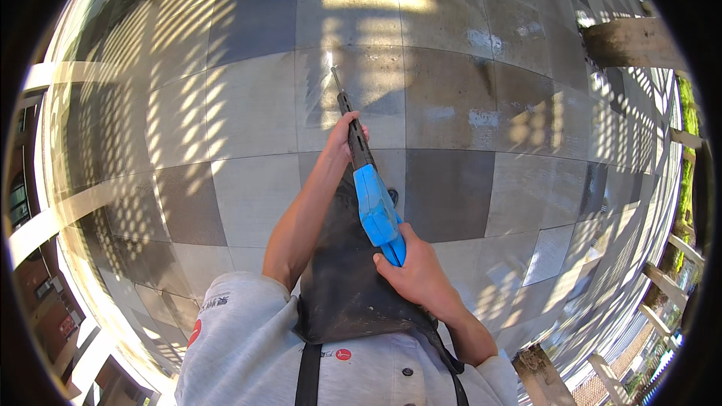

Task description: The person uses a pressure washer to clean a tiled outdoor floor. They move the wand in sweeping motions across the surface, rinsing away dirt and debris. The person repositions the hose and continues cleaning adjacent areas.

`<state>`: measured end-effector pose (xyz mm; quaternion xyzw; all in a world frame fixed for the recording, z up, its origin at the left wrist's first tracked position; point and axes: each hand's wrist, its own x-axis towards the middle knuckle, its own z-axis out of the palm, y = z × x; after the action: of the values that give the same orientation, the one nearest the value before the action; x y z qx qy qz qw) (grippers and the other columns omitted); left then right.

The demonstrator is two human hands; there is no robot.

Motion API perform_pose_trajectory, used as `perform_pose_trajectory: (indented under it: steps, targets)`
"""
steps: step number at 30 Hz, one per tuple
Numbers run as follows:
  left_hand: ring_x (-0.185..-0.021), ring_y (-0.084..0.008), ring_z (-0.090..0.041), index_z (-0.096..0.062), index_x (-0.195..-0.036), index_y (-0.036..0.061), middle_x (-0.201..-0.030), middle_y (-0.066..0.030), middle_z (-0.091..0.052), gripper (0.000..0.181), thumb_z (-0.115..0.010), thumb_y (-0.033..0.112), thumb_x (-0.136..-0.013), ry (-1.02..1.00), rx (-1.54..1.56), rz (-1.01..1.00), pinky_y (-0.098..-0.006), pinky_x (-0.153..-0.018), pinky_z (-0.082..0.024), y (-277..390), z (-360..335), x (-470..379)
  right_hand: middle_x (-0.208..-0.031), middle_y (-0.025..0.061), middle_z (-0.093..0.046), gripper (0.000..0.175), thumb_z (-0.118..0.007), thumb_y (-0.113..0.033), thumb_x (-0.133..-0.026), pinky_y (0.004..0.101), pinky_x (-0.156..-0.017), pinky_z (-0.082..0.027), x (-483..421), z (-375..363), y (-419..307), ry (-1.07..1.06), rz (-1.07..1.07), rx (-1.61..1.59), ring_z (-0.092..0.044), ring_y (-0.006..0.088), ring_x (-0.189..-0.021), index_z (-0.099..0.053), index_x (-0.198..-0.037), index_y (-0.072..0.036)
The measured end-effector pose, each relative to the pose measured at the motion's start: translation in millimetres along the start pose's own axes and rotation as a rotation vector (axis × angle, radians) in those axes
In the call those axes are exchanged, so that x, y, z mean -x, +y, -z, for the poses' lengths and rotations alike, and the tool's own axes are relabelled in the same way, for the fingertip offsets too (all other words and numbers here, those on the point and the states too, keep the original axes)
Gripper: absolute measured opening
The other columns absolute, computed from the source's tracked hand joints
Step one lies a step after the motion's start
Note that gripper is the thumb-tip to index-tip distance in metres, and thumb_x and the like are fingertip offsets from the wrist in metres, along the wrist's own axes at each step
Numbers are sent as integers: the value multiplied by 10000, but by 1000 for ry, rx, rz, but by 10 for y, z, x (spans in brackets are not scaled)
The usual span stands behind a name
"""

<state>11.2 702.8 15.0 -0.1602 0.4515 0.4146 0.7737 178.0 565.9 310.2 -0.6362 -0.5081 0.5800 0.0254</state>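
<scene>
I hold a pressure washer gun across the front of my body, its blue plastic housing (375,206) nearest me. My left hand (344,132) wraps around the dark barrel sleeve (357,141). Lower down, my right hand (417,268) grips the blue rear handle (395,249); the trigger is hidden. A thin metal lance (337,79) points forward and down at the paving. Bright white spray (330,59) shows at its tip. A dark waterproof apron (350,276) hangs beneath the gun.
Light and dark stone paving slabs (254,197) spread all around, with wet patches (485,118) to the right. A concrete post (632,42) stands at upper right, another post (541,375) at lower right. Pale beams (34,239) edge the left. Slatted shadows cross the floor.
</scene>
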Motion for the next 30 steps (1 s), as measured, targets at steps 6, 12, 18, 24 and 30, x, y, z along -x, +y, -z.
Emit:
perform_pose_trajectory:
  steps: [6,12,18,24,30]
  targets:
    - [-519,-209,-566,-402,-969,48,-665,-113,-544,280,-601,220,-872,62,1,-5,-334,-464,-524,872,-108,-220,-764,222,-599,393,-673,-268,-791,424,-681,-466,-599,-7,-742,-1,-12,-39,-604,388,-706,-513,-1024,6]
    - [-541,-212,-560,-385,-966,88,-658,-101,-515,271,-592,236,-874,78,-8,-36,-338,-468,-521,1508,36,-301,-731,211,-583,381,-669,-268,-790,429,-672,-455,-1062,-34,-1153,-36,27,-57,-599,382,-695,-513,-1011,0]
    - [-523,-216,-553,-428,-957,59,-643,-121,-539,251,-600,229,-889,101,6,-45,-332,-470,-522,1823,-65,-385,-741,217,-585,396,-665,-270,-791,436,-685,-453,-1383,29,-1305,-76,31,-63,-607,387,-714,-507,-1031,3]
    - [-524,-213,-550,-407,-943,46,-647,-124,-530,276,-603,231,-888,109,-3,-39,-316,-482,-533,1875,-210,-532,-789,232,-616,464,-664,-281,-792,445,-711,-468,-1515,123,-1322,-63,6,-30,-627,407,-773,-504,-1120,5]
    - [-550,-218,-574,-397,-991,103,-679,-126,-555,253,-577,252,-894,88,20,95,-350,-478,-518,1678,-297,-832,-822,252,-629,497,-662,-289,-794,460,-730,-474,-1481,250,-1234,-27,-53,-39,-632,421,-810,-490,-1154,9]
